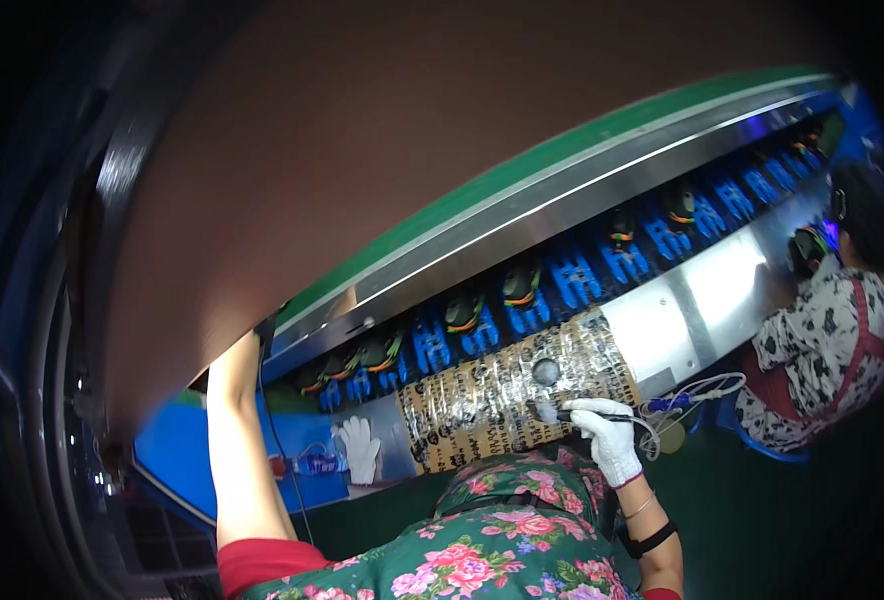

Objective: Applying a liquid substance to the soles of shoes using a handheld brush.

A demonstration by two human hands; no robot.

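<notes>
My right hand, in a white glove, is closed around a slim dark stick-like tool above the near edge of a tan printed covering with shiny clear wrap over it. A small round grey dish sits on that covering, just beyond the tool's tip. On the left, my bare forearm reaches up and away; a large blurred brown shape hides the left hand. A spare white glove lies flat on the bench to the left of the covering.
Blue racks run in a slanting row, some carrying dark shoes with orange and green trim. Above them runs a metal rail with a green edge. White cable loops beside my right hand. A co-worker sits at the right.
</notes>
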